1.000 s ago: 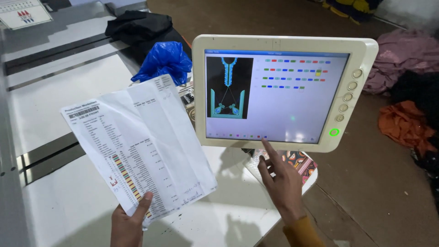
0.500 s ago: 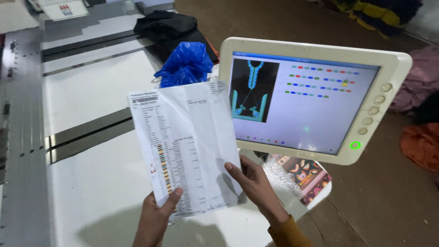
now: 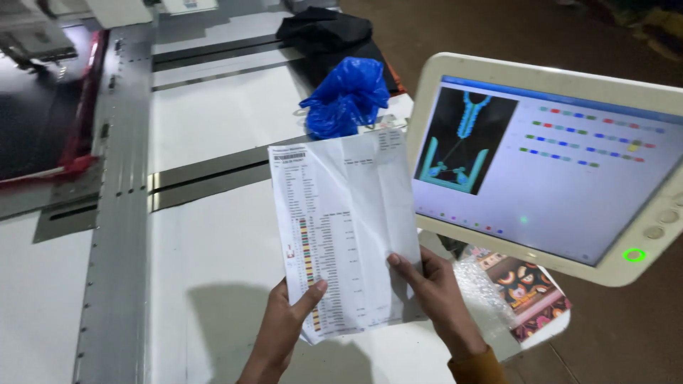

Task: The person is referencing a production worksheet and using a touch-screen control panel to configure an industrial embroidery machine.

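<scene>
Paper sheet [image 3: 345, 227], printed and creased down its middle, is held up in both hands over the near end of the white table [image 3: 213, 270], upright and slightly tilted. A column of small coloured marks runs down its left part, beside rows of fine print too small to make out. The left hand [image 3: 281, 331] grips the lower left corner, thumb pressed on the front and the other fingers hidden behind the sheet. The right hand [image 3: 437, 299] pinches the lower right edge, thumb on the front, fingers curled behind; an orange-brown cuff shows at the wrist.

Just right of that hand, a little lower, a packet with a patterned print [image 3: 526, 295] lies under clear bubble wrap [image 3: 484, 284] on a small white ledge.

Above it, to the right of the sheet and close beside its edge, stands a white-framed touch screen [image 3: 548, 163]. It shows a turquoise shape on a black panel, rows of coloured dashes, and a green light glowing at its lower right corner.

Behind the sheet's top edge sits a crumpled blue plastic bag [image 3: 345, 96] on the table, with black cloth [image 3: 327, 32] bunched farther back. Dark metal strips [image 3: 206, 178] cross the table from left to right.
</scene>
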